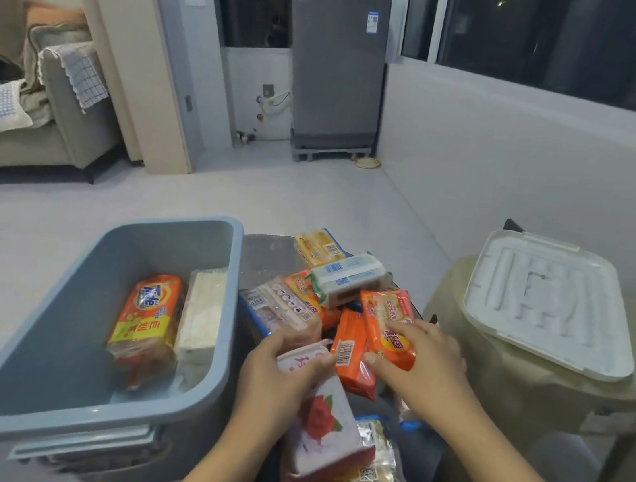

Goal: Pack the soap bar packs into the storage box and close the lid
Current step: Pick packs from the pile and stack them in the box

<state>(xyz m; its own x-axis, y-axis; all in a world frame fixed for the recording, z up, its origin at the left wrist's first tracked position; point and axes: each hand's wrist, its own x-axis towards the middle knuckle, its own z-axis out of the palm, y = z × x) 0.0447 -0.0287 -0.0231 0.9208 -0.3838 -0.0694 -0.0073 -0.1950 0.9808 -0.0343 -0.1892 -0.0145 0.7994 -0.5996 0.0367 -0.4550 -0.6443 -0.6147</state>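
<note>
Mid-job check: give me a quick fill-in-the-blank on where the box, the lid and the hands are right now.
1. The blue storage box already holds ____ soap packs.
2. The white lid lies on a beige ____, not on the box.
3. The left hand grips the pink pack printed with a red ____.
4. The right hand holds an ____ pack over the pile.

Missing words: two; stool; rose; orange
</note>
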